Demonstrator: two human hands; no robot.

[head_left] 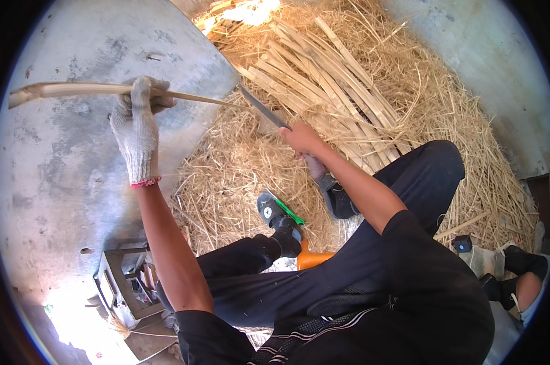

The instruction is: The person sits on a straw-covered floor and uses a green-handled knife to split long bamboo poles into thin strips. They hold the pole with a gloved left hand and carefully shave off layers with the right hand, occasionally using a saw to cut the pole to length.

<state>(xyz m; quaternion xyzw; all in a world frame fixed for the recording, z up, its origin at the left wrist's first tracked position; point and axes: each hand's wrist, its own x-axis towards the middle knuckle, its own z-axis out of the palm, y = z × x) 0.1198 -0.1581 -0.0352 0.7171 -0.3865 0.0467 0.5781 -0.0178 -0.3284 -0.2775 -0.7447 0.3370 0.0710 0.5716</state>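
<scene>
My left hand (136,121), in a pale knitted glove with a red cuff edge, is closed round a long bamboo strip (74,89). The strip runs nearly level from the far left to the knife's blade, its left end wider and its right end thin. My bare right hand (302,140) grips a long knife (264,107). Its dark narrow blade points up and left, and the handle's butt shows below my fist. Blade and strip end lie close together in view; whether they touch I cannot tell.
Split bamboo strips (332,79) lie in a pile beyond my right hand, on a thick bed of shavings (226,182). A grey wall panel (62,170) stands at left. Near my feet are a green-handled tool (287,208) and an orange object (313,260). A small wooden box (126,280) stands lower left.
</scene>
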